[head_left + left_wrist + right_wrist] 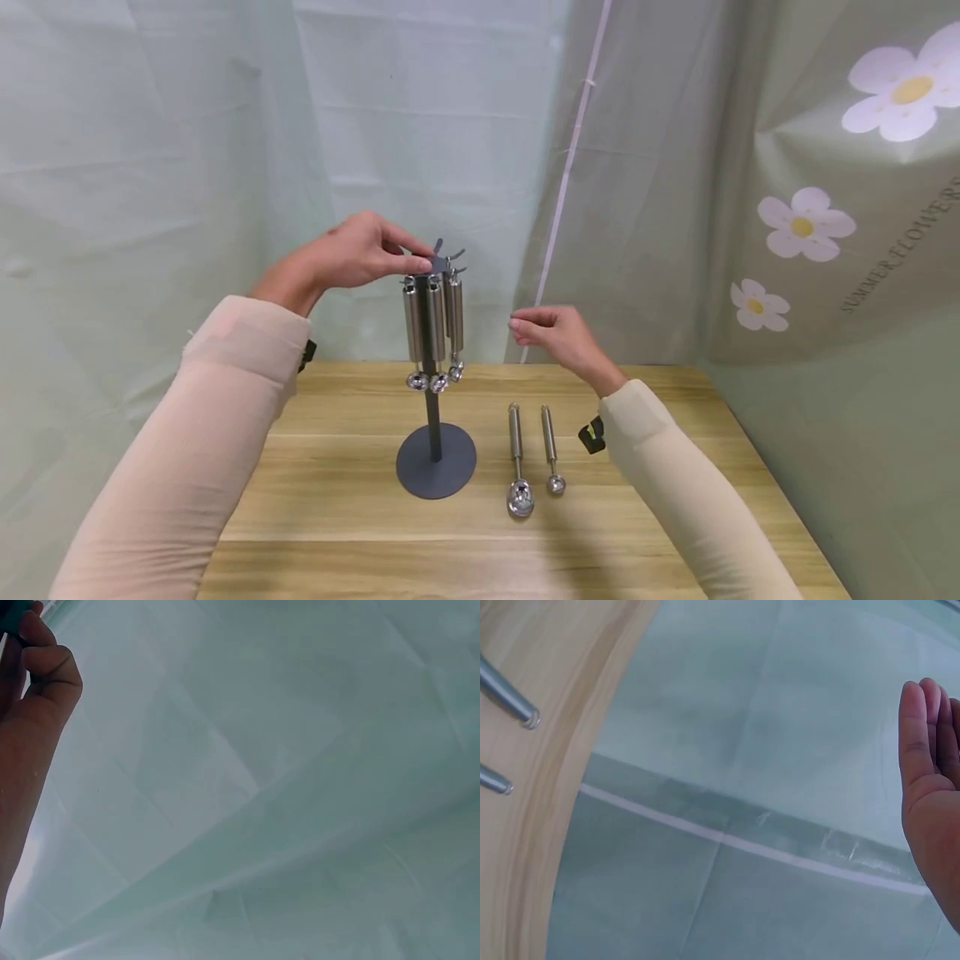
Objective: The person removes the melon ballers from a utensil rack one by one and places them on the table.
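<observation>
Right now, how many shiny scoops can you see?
5. Three hang from the grey stand: left, middle, right. Two lie on the table: big, small. More may hide behind the stand.

Wooden table: grey stand, two steel scoops lying beside

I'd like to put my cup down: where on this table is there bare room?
The wooden table is bare left of the stand's base, along the front edge, and right of the two scoops. It's crowded between the base and those scoops.
</observation>
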